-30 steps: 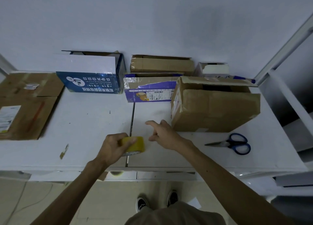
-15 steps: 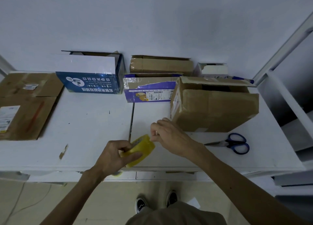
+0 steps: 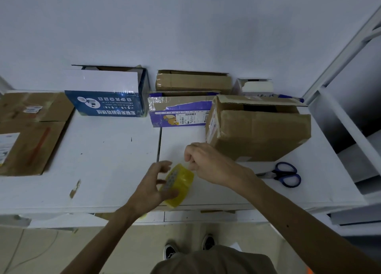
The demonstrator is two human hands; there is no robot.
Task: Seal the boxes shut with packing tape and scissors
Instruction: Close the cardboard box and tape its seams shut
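A yellow roll of packing tape (image 3: pixel 179 184) is tilted up near the table's front edge, gripped from the left by my left hand (image 3: pixel 153 184). My right hand (image 3: pixel 208 163) hovers at the roll's upper right rim with thumb and fingers pinched at the tape there; the tape end itself is too small to make out. Just behind it stands a brown cardboard box (image 3: pixel 257 129) with its top flaps partly open. Blue-handled scissors (image 3: pixel 283 173) lie on the table to the right.
A blue-and-white open box (image 3: pixel 107 94), a purple box (image 3: pixel 179 111), a brown box (image 3: pixel 193 82) and a small white box (image 3: pixel 255 86) line the back wall. Flattened cardboard (image 3: pixel 28 133) lies at left. White shelving (image 3: pixel 350 113) stands right of the table (image 3: pixel 103 160).
My left hand has lifted and tilted the tape roll onto its edge. My right hand has closed its fingers and moved onto the roll's upper rim.
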